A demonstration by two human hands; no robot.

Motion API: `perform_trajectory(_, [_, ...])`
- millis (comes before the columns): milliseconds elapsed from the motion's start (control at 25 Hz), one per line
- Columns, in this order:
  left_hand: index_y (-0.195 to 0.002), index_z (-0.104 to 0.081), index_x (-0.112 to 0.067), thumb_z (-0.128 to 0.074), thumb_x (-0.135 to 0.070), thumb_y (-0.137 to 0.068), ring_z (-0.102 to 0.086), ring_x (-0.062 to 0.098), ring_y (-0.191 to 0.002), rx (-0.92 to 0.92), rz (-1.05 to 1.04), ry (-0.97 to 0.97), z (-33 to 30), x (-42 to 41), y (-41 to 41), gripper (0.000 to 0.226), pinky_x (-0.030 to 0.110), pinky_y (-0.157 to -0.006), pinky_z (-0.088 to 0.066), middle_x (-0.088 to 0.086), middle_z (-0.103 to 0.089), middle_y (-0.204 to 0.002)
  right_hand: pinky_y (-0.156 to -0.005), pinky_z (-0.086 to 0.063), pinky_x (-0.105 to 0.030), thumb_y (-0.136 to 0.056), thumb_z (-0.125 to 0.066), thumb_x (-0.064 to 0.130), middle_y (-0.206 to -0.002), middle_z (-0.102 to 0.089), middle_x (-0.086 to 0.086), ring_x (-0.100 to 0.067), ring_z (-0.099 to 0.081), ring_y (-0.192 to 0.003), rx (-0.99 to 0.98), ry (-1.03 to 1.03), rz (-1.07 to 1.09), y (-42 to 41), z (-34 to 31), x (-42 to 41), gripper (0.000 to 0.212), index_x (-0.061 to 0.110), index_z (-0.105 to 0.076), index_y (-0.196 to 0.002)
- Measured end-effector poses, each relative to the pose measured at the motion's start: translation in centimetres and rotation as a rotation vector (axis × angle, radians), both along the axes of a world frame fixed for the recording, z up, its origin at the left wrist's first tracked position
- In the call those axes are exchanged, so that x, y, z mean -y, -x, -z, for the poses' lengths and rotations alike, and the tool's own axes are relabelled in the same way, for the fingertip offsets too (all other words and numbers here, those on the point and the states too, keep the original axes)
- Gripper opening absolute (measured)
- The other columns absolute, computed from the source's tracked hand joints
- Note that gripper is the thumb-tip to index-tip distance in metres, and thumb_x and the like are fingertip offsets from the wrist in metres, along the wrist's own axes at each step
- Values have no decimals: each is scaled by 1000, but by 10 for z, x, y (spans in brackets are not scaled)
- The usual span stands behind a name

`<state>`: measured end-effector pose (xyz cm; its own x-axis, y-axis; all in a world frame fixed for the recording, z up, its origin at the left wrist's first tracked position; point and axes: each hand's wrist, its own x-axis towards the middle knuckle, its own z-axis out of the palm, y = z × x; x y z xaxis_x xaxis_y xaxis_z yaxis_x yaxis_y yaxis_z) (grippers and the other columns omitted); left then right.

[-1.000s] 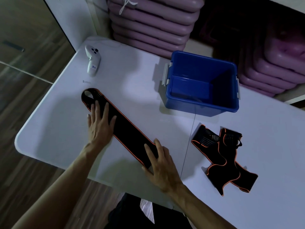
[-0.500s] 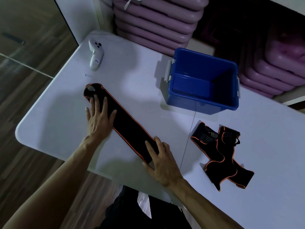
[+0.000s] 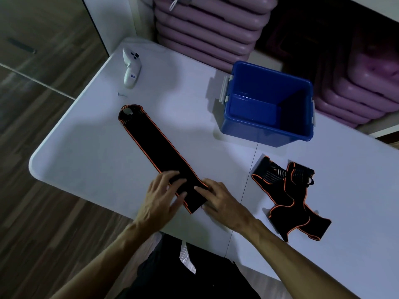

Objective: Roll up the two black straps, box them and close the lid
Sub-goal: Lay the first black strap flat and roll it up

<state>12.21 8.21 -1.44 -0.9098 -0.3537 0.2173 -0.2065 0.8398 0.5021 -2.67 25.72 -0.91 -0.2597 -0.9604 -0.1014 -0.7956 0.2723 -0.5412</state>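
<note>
A long black strap (image 3: 157, 145) with orange edging lies flat and diagonal on the white table (image 3: 86, 152). My left hand (image 3: 162, 195) and my right hand (image 3: 218, 197) both rest on its near end, fingers curled on the strap's two edges. A second black strap (image 3: 289, 201), crumpled and folded, lies to the right on the table. An open blue box (image 3: 267, 130) with grey latches stands behind the straps; I see nothing inside it. No lid is in view.
A white handheld controller (image 3: 131, 69) and a small screw (image 3: 122, 94) lie at the table's far left. Stacked purple mats (image 3: 207, 29) fill the space behind the table. The table's near edge is just below my hands, with wooden floor to the left.
My left hand slid from the strap's far half down to its near end, beside my right hand. The strap now lies uncovered along most of its length.
</note>
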Motion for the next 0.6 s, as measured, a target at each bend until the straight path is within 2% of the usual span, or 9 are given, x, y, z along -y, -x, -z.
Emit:
perform_trajectory(120, [-119, -62, -8, -60, -41, -90, -49, 30, -120, 63, -13, -4, -1, -26, -18, 43, 39, -96, -44, 14, -54, -127, -101, -45, -39, -89, -66, 13, -134, -47, -15, -30, -47, -116, 17, 45, -58, -2, 5, 0, 50, 9, -51, -137])
perform_trajectory(240, [-118, -63, -10, -58, -49, -89, -51, 28, -116, 130, -57, 39, 2, -42, -31, 49, 37, -94, -44, 12, -56, -123, -100, -45, -33, -94, -61, 21, -134, -44, -15, -30, -49, -114, -7, 107, -143, -1, 10, -1, 44, 5, -52, -134])
perform_trajectory(320, [-119, -63, -9, -52, -51, -90, -55, 28, -110, 169, -82, 69, 4, -50, -36, 51, 36, -89, -46, 11, -60, -117, -95, -48, -36, -96, -56, 24, -132, -44, -16, -32, -51, -108, -36, 136, -195, 1, 12, 0, 43, 2, -53, -133])
perform_trajectory(480, [-116, -66, -8, -48, -41, -92, -62, 28, -100, 164, -181, 69, 5, -68, -38, 45, 40, -78, -53, 11, -65, -112, -82, -54, -42, -95, -61, 22, -124, -54, -18, -32, -54, -101, -123, 170, -309, 10, 17, 1, 41, 1, -56, -129])
perform_trajectory(600, [-113, -67, -6, -37, -36, -98, -56, 23, -102, 90, -198, 38, -7, -74, -36, 45, 34, -82, -51, 10, -65, -111, -68, -55, -38, -93, -65, 24, -113, -62, -16, -31, -56, -95, -204, 254, -342, 16, 15, 6, 33, 4, -65, -118])
